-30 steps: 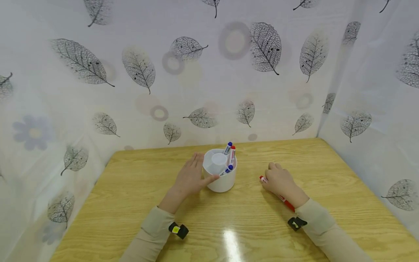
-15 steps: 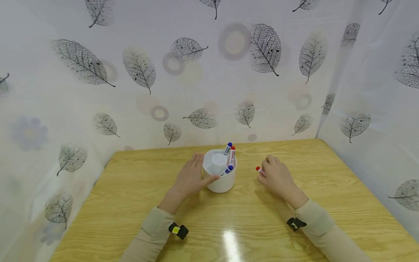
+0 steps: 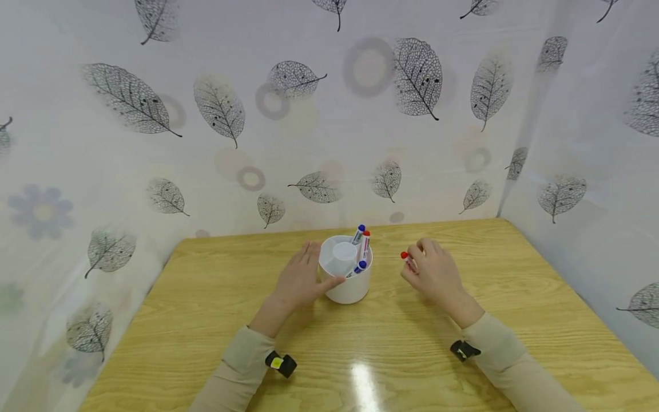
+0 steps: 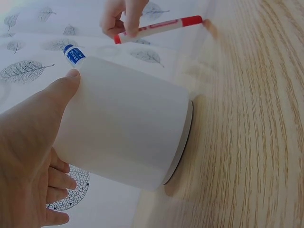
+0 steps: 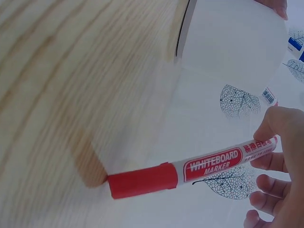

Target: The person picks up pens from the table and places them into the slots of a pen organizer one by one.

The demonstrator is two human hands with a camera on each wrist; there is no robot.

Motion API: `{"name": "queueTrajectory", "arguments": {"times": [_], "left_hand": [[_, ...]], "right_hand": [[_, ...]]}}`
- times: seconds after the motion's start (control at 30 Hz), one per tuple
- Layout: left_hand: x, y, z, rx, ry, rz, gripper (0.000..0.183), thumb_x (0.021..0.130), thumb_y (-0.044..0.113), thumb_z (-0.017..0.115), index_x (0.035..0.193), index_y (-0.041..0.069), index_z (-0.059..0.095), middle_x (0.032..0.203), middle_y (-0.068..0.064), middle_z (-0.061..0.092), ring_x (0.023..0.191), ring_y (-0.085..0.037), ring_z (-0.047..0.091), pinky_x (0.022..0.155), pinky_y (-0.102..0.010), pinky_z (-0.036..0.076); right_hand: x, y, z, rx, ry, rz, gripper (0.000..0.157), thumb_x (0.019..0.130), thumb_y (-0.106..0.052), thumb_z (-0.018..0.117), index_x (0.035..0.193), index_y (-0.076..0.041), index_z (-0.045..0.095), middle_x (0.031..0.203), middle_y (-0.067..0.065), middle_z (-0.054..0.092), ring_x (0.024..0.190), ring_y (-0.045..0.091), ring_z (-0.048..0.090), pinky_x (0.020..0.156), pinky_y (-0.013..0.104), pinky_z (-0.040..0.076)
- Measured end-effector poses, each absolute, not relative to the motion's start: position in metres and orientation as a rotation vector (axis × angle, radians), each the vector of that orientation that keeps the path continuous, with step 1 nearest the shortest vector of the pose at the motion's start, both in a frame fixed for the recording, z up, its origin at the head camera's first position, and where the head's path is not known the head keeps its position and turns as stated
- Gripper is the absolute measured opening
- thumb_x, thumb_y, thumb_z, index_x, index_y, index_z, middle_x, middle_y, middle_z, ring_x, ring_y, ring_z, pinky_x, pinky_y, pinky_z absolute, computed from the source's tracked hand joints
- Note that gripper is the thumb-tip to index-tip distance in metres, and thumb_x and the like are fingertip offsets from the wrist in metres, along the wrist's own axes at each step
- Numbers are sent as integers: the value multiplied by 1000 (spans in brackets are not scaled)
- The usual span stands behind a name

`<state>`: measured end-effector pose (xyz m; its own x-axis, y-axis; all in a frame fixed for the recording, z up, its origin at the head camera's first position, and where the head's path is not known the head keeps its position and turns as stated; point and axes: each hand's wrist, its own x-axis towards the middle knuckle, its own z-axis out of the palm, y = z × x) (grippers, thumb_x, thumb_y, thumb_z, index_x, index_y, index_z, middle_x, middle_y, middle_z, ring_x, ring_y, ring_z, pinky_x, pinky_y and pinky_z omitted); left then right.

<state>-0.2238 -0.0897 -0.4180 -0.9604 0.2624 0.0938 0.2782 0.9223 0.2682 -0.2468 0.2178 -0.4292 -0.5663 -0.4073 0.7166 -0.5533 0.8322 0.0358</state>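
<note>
My left hand (image 3: 298,277) rests against the left side of a white pen holder (image 3: 347,292), its thumb stretched along the near rim. In the left wrist view the other fingers lie loosely beyond the holder's wall. Two blue-capped markers (image 3: 359,267) and a red-ended marker (image 3: 364,245) stand in the holder. To the right, my right hand (image 3: 437,274) pinches a red and white whiteboard marker (image 5: 213,164) near its narrow end between thumb and fingers. The marker slants, its long red cap (image 5: 142,181) down, right by the tabletop.
A wooden table (image 3: 216,366) lies under both hands. Behind it and at the sides hangs a pale leaf-patterned curtain (image 3: 319,131). The holder has a round raised centre (image 3: 344,250) and compartments around it.
My right hand has raised the red whiteboard marker from lying on the table to a steep slant, moving slightly up and toward the holder. The left hand and the holder stay put.
</note>
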Motion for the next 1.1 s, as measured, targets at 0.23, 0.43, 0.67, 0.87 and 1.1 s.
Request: {"name": "queueTrajectory", "arguments": {"times": [0.23, 0.43, 0.67, 0.87, 1.1], "left_hand": [[-223, -90, -419, -435, -3000, -438, 108, 85, 77, 46, 155, 0, 16, 161, -19, 23, 152, -32, 17, 124, -45, 21], [-222, -91, -420, -443, -2996, -445, 108, 85, 77, 46, 155, 0, 16, 160, -19, 24, 152, -32, 17, 124, -46, 22], [-221, -91, -419, -438, -3007, -456, 109, 84, 78, 45, 155, 1, 16, 161, -18, 23, 152, -32, 16, 124, -46, 22], [-221, -92, -421, -434, -2998, -456, 108, 84, 78, 46, 155, 2, 17, 161, -18, 24, 152, -31, 16, 124, -47, 22], [-224, -91, -422, -423, -3003, -445, 108, 84, 78, 46, 155, 2, 19, 161, -16, 23, 152, -30, 16, 124, -46, 21]], "right_hand": [[-250, 215, -423, 692, -2159, 262, 14, 76, -17, 57, 80, -4, 59, 83, 16, 56, 65, 30, 51, 47, 39, 43], [-251, 211, -414, 676, -2106, 312, 16, 78, -19, 57, 81, -3, 60, 84, 18, 57, 64, 30, 50, 51, 42, 44], [-248, 198, -397, 664, -1985, 411, 20, 79, -18, 55, 83, 0, 62, 86, 17, 54, 67, 29, 48, 55, 40, 42], [-244, 184, -382, 686, -1845, 515, 21, 81, -18, 54, 84, 1, 61, 83, 17, 49, 70, 30, 43, 58, 39, 36], [-240, 169, -365, 733, -1716, 688, 18, 78, -13, 59, 85, 3, 62, 84, 19, 47, 73, 28, 40, 62, 34, 31]]}}
